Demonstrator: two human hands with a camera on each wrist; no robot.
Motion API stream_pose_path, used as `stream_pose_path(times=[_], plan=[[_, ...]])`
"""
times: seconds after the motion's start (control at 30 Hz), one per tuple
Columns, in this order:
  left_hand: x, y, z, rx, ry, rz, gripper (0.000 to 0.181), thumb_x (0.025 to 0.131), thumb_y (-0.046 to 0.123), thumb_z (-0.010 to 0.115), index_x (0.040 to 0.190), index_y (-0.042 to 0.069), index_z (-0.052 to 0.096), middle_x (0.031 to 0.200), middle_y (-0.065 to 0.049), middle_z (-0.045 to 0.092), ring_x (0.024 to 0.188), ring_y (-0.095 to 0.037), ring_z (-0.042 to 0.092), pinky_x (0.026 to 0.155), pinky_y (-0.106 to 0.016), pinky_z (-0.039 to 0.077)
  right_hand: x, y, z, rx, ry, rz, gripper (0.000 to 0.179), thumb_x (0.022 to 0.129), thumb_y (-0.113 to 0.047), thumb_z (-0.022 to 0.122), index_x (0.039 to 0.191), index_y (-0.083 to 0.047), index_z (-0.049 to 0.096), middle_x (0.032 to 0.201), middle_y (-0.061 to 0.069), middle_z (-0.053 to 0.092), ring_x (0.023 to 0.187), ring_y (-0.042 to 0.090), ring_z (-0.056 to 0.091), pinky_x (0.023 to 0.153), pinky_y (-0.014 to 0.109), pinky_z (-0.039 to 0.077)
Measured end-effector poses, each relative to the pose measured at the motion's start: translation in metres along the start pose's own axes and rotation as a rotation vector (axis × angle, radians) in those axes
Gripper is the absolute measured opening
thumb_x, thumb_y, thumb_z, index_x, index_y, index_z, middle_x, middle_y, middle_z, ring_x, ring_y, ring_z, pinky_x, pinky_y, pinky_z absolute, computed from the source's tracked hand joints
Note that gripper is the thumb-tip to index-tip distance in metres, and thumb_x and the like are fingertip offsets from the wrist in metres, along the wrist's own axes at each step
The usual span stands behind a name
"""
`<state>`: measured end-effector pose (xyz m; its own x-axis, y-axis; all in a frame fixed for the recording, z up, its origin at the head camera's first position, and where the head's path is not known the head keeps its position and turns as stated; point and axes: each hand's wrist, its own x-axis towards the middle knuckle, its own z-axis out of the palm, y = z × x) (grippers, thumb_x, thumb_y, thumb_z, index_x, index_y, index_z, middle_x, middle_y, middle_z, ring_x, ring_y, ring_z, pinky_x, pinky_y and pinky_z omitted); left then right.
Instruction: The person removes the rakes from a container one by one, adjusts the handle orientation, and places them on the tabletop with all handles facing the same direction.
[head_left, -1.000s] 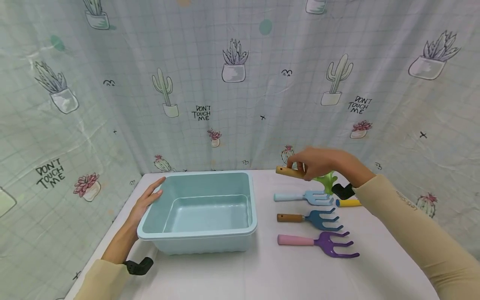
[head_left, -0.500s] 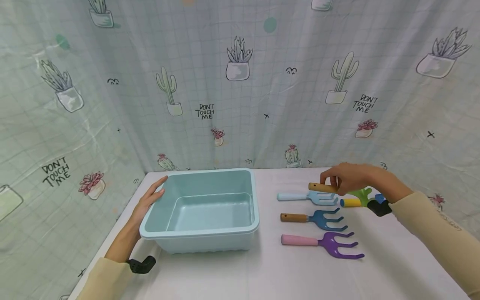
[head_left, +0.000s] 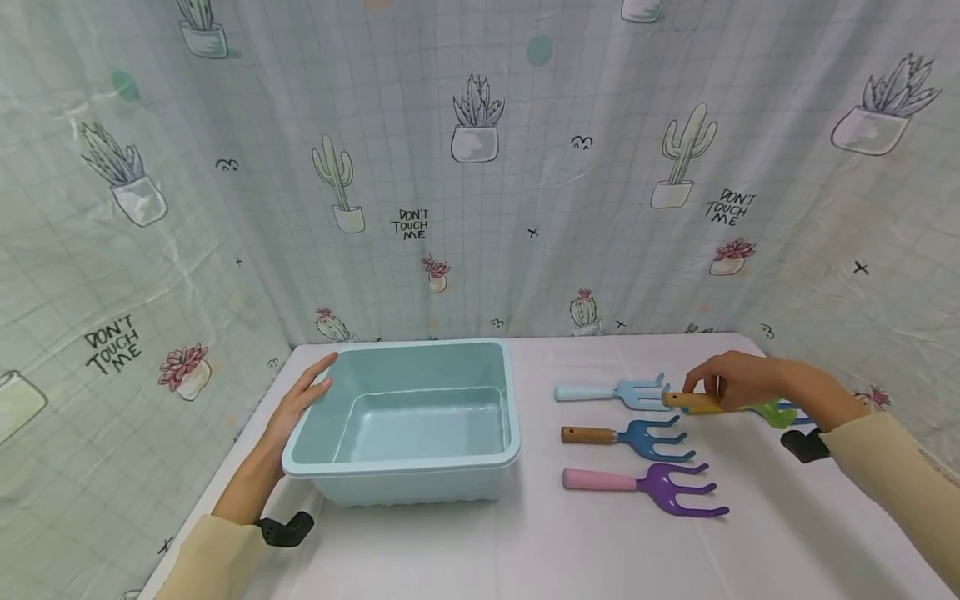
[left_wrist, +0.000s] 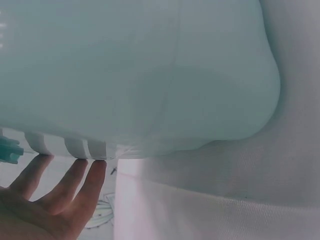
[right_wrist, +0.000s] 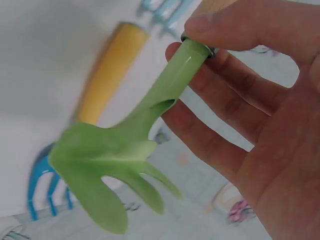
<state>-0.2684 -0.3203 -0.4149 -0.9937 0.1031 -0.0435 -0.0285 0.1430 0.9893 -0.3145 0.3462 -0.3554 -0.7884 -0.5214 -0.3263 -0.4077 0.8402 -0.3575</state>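
Note:
My left hand (head_left: 285, 410) grips the left rim of a pale blue plastic basin (head_left: 401, 468), thumb over the edge. Its fingertips (left_wrist: 97, 172) press the outer side under the rim in the left wrist view. My right hand (head_left: 742, 380) pinches a green garden hand rake (right_wrist: 107, 150) near the collar, between thumb and fingers. The rake's wooden handle points left, and its leaf-like green tines hang down in the right wrist view. Just beneath it is a blue hand rake with a yellow handle (right_wrist: 112, 70), partly covered in the head view.
Left of my right hand, a light blue hand rake (head_left: 611, 393), a blue one with a brown handle (head_left: 630, 437) and a purple one with a pink handle (head_left: 645, 485) lie in a column on the white table (head_left: 585, 550). A patterned curtain (head_left: 375, 167) surrounds the table.
My right hand has carried the green rake rightward and down, from the back of the table to over the yellow-handled rake. The left hand stays on the basin's rim.

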Motion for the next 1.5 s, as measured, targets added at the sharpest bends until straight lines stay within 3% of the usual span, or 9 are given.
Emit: stream_pose_path(times=[0.2, 0.47, 0.8, 1.1, 1.37, 1.5], plan=[[0.000, -0.002, -0.002, 0.012, 0.005, -0.014, 0.062, 0.110, 0.049, 0.040, 0.166, 0.039, 0.014, 0.175, -0.006, 0.011, 0.158, -0.038, 0.024, 0.095, -0.027, 0.054, -0.012, 0.021, 0.020, 0.035, 0.016, 0.007, 0.042, 0.080, 0.010, 0.073, 0.118, -0.010, 0.076, 0.100, 0.001, 0.067, 0.089, 0.016, 0.059, 0.073, 0.023, 0.054], [-0.002, -0.002, -0.006, 0.052, 0.026, -0.021, 0.062, 0.110, 0.050, 0.039, 0.166, 0.040, 0.014, 0.176, -0.006, 0.010, 0.158, -0.040, 0.023, 0.098, -0.029, 0.052, -0.017, 0.039, 0.037, 0.051, -0.010, 0.054, 0.044, 0.077, 0.012, 0.071, 0.106, -0.019, 0.062, 0.096, -0.002, 0.063, 0.085, 0.015, 0.058, 0.072, 0.025, 0.052], [-0.001, -0.002, -0.006, 0.044, 0.017, -0.017, 0.062, 0.111, 0.048, 0.039, 0.166, 0.038, 0.013, 0.175, -0.007, 0.010, 0.157, -0.041, 0.024, 0.095, -0.028, 0.053, -0.017, 0.059, 0.069, 0.005, 0.037, 0.079, 0.041, 0.081, 0.010, 0.070, 0.099, -0.026, 0.064, 0.095, -0.005, 0.063, 0.085, 0.013, 0.056, 0.074, 0.026, 0.053], [-0.001, -0.001, -0.005, 0.049, 0.019, -0.016, 0.063, 0.110, 0.049, 0.040, 0.166, 0.039, 0.014, 0.175, -0.007, 0.011, 0.157, -0.041, 0.025, 0.094, -0.026, 0.054, -0.019, 0.051, 0.074, -0.004, 0.060, 0.120, 0.045, 0.077, 0.016, 0.066, 0.097, -0.024, 0.062, 0.088, -0.004, 0.058, 0.080, 0.015, 0.050, 0.066, 0.025, 0.043], [0.001, 0.000, -0.004, 0.081, 0.008, -0.007, 0.064, 0.110, 0.049, 0.040, 0.167, 0.036, 0.013, 0.175, -0.010, 0.011, 0.155, -0.043, 0.028, 0.093, -0.029, 0.055, -0.019, 0.052, 0.074, 0.023, 0.041, 0.164, 0.046, 0.075, 0.016, 0.067, 0.099, -0.022, 0.063, 0.090, -0.001, 0.059, 0.083, 0.018, 0.052, 0.068, 0.028, 0.047], [0.003, 0.002, -0.006, 0.105, 0.001, -0.001, 0.065, 0.110, 0.048, 0.042, 0.167, 0.034, 0.012, 0.175, -0.012, 0.012, 0.153, -0.044, 0.030, 0.092, -0.029, 0.056, -0.020, 0.051, 0.067, -0.016, 0.035, 0.171, 0.041, 0.077, 0.011, 0.073, 0.103, -0.020, 0.064, 0.089, -0.001, 0.059, 0.082, 0.018, 0.051, 0.067, 0.028, 0.047]])
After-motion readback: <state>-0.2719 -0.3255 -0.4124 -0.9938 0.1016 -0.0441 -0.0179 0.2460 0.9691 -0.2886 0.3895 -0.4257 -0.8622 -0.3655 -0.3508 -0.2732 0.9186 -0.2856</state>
